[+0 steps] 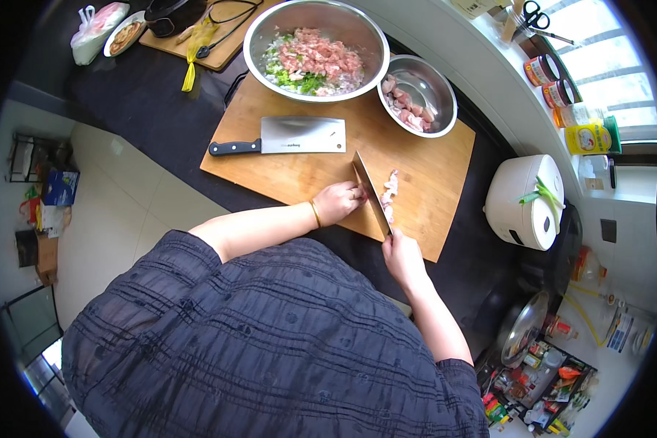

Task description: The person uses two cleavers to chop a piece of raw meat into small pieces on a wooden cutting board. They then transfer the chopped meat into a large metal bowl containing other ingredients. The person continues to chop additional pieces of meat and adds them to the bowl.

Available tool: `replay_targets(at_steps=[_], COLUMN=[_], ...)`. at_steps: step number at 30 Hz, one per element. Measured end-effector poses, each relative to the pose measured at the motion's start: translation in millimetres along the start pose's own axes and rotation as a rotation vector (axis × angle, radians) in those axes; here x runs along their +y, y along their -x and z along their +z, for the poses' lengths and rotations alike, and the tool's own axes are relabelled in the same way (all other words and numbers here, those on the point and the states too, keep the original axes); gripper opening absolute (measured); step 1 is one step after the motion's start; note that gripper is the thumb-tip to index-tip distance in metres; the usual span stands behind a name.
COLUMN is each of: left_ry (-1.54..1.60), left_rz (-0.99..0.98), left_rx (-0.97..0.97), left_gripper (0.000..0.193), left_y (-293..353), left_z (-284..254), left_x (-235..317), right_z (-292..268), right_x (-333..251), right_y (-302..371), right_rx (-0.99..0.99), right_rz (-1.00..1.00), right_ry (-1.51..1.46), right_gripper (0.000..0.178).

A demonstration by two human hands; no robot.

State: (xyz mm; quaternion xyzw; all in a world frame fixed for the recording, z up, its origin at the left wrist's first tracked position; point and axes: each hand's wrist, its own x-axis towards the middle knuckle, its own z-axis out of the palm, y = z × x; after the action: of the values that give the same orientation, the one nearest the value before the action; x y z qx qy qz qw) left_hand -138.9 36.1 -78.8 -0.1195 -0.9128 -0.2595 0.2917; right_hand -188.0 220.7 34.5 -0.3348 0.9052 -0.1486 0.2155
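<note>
My right hand [403, 257] grips the handle of a cleaver [374, 196], its blade standing on edge on the wooden cutting board [434, 201]. Just left of the blade, my left hand [339, 203] has its fingers curled down at the board; what lies under them is hidden. Cut strips of raw meat [390, 191] lie right of the blade. A second cleaver [303, 136] with a black handle rests flat farther back on the board, held by neither hand.
A large steel bowl [254, 71] behind the board holds minced meat and chopped greens. Beside it, a smaller bowl [449, 120] contains meat chunks. A white rice cooker [515, 193] with scallion on top stands right. Jars [542, 71] line the windowsill; a plate [109, 50] sits far left.
</note>
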Motion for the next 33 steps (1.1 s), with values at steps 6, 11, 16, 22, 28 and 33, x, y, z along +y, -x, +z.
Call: replay_targets(at_steps=[6,11,16,22,28,33], left_ry=[0.003,0.049,0.024,-0.037,-0.007,0.011], left_rz=[-0.006,-0.028,-0.004,0.017,-0.055,-0.023], left_rx=[0.004,-0.005,-0.002,0.0,-0.007,-0.005], left_gripper=[0.013,0.012,0.011,0.011,0.008,0.006], left_y=[-0.4,1.7,0.0,3.4,6.6,9.4], left_z=[-1.7,-0.8,-3.8,-0.7,0.1,5.8], left_x=[1.9,2.5,-2.3,-1.7,1.9,3.7], right_z=[13.2,13.3,29.8,32.0,26.8,53.7], right_x=[7.6,22.7,-5.1,4.3,22.7,4.7], right_y=[-5.6,26.4,-19.6,-16.7,33.7,-34.2], right_rx=[0.056,0.01,0.063,0.077,0.045,0.223], right_rz=[-0.027,0.015,0.028,0.015,0.002,0.011], right_ry=[-0.062,-0.027,-0.054,-0.057,-0.01,-0.079], right_gripper=[0.017,0.013,0.026,0.027,0.016,0.019])
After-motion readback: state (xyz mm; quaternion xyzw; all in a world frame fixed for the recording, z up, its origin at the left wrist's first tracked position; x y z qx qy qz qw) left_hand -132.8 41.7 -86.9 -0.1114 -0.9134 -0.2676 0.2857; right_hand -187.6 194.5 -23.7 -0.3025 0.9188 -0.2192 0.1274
